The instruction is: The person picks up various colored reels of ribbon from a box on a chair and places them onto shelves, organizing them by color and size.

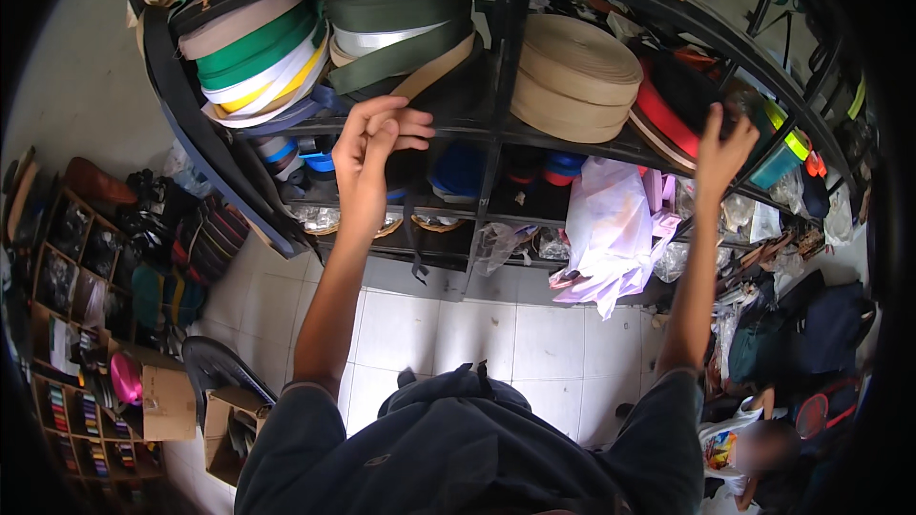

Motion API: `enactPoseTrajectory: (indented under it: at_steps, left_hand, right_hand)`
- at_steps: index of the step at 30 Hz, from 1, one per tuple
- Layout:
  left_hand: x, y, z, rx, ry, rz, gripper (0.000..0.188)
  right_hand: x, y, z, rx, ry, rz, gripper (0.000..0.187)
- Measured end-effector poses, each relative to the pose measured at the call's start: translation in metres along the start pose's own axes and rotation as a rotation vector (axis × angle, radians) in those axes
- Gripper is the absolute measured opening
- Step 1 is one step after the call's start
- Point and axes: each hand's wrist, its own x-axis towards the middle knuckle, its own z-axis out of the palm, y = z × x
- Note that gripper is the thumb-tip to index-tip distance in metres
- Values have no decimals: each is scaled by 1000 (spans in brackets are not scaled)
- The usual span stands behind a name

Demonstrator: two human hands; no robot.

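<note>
My left hand [370, 138] is raised before the upper shelf with loosely bent fingers and nothing in it. Behind its fingertips stands a stack of webbing rolls, with a dark green roll [401, 5] on top and a tan strap [437, 69] slanting down the side. My right hand [725, 145] reaches to the shelf's right part, thumb and fingers apart. Its fingertips are at a black webbing roll [682, 86] lying over a red roll [665, 119]; whether they touch it, I cannot tell. Two beige rolls [577, 72] sit stacked between my hands.
The black metal rack [506, 67] spans the front. More rolls in green, white and yellow [258, 57] stand at its left. A pale plastic bag [611, 224] hangs over the lower shelves. Cardboard boxes [170, 402] stand at left. Another person [739, 443] is at lower right.
</note>
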Motion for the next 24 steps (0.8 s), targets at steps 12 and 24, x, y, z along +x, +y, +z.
enactPoseTrajectory:
  at_steps: [12,24]
  left_hand:
    - [111,-18,-55,699,136,377,69]
    - [100,-23,-73,1301,-181,676,50]
  right_hand:
    - [-66,-247,94,993,-564,0,52]
    - [-46,-250,121,391,-546,-614,86]
